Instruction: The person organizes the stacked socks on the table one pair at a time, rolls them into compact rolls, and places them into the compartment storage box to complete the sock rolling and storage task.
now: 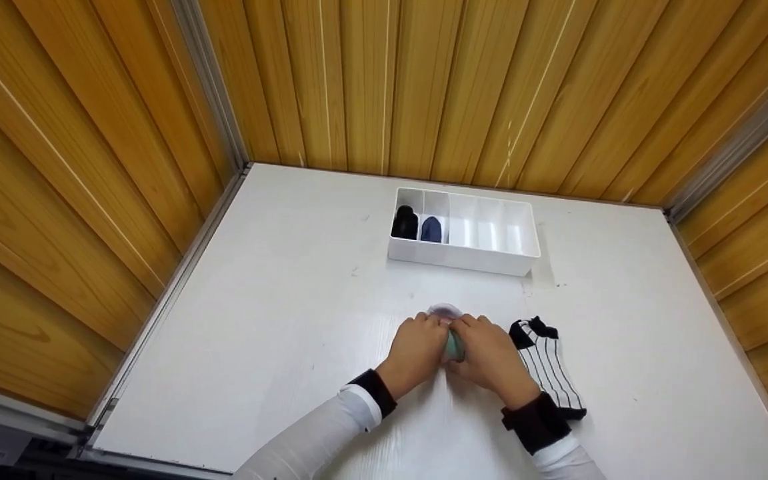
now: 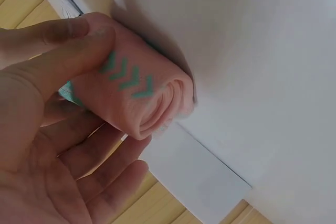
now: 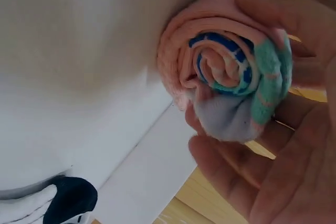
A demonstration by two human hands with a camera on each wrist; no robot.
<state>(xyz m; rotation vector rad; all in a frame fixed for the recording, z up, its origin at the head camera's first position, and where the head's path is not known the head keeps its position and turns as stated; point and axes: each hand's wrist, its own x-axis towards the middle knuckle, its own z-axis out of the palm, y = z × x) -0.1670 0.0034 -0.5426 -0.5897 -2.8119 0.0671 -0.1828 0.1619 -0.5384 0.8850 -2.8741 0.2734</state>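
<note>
- Table: flat, white.
- Box: smooth, rigid, divided; the two leftmost compartments are filled, the rest appear available.
- Striped sock: thin knit, laid flat; rolling apparently outstanding.
- Left hand, right hand: fingers partly curled, both gripping the pink roll against the table, before the box.
- Pink roll: soft, spiral-ended; rolling looks nearly complete.
- Black bundle, navy bundle: rounded, stowed.

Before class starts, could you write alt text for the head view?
A person's left fingers and right fingers grip a rolled pink-and-green sock on a white table. A black-and-white striped sock lies to the right. Beyond, a divided white box holds a black roll and a navy roll in its two leftmost compartments.
</note>
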